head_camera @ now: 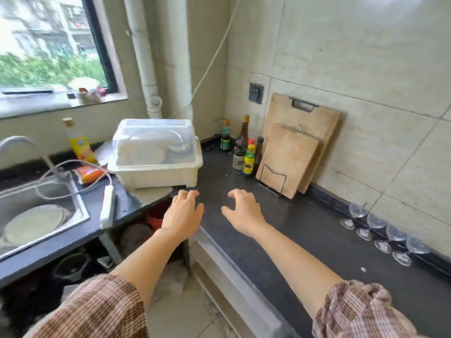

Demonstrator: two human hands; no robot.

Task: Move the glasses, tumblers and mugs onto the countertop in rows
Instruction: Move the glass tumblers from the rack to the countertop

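Note:
Several clear stemmed glasses [377,224] lie tipped in a row along the back wall at the right end of the dark countertop [305,228], bowls toward the wall and round feet toward me. My left hand [184,213] hovers over the counter's front corner, fingers spread and curled, holding nothing. My right hand [242,211] hovers just to its right above the bare counter, also empty with fingers apart. Both hands are well left of the glasses. No tumblers or mugs are visible.
A white lidded dish rack [156,154] stands in the corner to the left. Sauce bottles [244,147] and two wooden cutting boards [295,147] lean at the back wall. A sink [41,211], faucet, power strip [107,206] and cable lie at left.

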